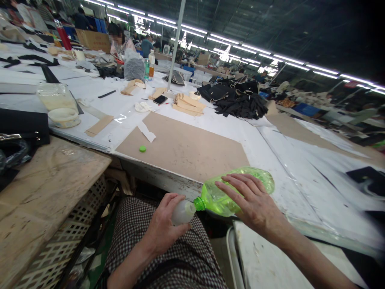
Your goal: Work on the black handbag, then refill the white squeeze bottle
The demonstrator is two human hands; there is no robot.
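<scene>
A checked brown-and-cream trouser leg (177, 257) is stretching across the lap, nearest of all, with the person's bare forearms coming in over it. The left hand (164, 226) is curling closed around a white, rounded plastic piece (182, 212) seated at the neck of a translucent lime-green plastic bottle (224, 194). Whether that piece is screwed on, I cannot tell. The right hand (252, 196) is lying spread over the bottle's body, fingers pressing down, so the two hands are working apart along one bottle, which is lying tilted above the lap. Beyond the left hand, a small green bottle cap (142, 149) is sitting off the bottle on a tan cardboard sheet (180, 148). Farther ahead of the hands, a heap of black fabric pieces (240, 102) is lying on the white-covered worktable (288, 188), and a co-worker (120, 44) is sitting well beyond.
</scene>
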